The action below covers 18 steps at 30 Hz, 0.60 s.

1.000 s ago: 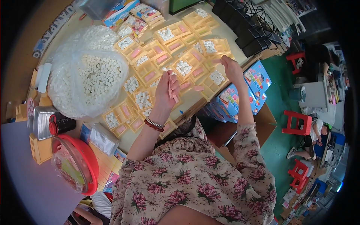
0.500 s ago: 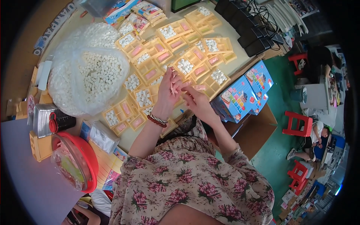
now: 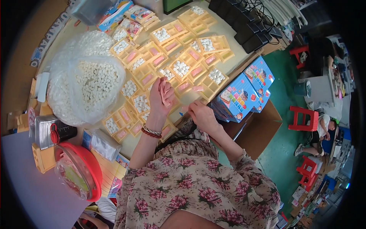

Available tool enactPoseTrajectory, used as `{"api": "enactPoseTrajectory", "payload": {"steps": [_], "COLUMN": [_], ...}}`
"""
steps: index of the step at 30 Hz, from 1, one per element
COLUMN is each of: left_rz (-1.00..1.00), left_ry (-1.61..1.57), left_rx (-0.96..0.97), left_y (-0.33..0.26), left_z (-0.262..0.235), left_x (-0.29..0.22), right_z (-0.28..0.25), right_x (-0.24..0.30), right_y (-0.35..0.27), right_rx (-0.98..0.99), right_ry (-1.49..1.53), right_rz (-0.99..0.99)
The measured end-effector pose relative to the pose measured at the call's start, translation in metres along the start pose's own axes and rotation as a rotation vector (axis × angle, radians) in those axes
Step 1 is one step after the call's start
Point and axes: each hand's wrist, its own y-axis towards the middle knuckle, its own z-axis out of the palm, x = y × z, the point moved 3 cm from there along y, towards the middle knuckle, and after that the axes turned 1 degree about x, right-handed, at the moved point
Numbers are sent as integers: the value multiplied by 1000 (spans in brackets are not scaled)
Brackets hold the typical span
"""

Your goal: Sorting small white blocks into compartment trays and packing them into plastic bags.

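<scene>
OK, I see a table (image 3: pixel 237 57) w/ a big clear bag (image 3: pixel 63 86) left of yellow trays (image 3: pixel 207 92). R hand (image 3: pixel 203 115) is half curled, can't tell if gripping. L hand (image 3: pixel 159 100), near it & over trays, is closed round pink pcs (image 3: pixel 166 94).

The left hand (image 3: pixel 155 101) partly covers the pink strips (image 3: pixel 165 94); their count cannot be determined. Any item at the right hand's (image 3: pixel 205 116) fingers (image 3: pixel 193 107) is too small to identify. The green object (image 3: pixel 173 5) is cut off by the upper edge. Blue boxes (image 3: pixel 237 100) partly hide the carton (image 3: pixel 264 133).
</scene>
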Motion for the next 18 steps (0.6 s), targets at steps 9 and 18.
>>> {"api": "enactPoseTrajectory", "payload": {"steps": [9, 18], "left_rz": [-78, -233], "left_ry": [103, 74], "left_rx": [-70, 52], "left_y": [0, 1], "left_z": [23, 2], "left_x": [5, 8], "right_z": [-20, -7], "right_x": [5, 7], "right_y": [10, 16], "right_rx": [100, 190], "right_ry": [-35, -120], "right_rz": [-34, -104]}}
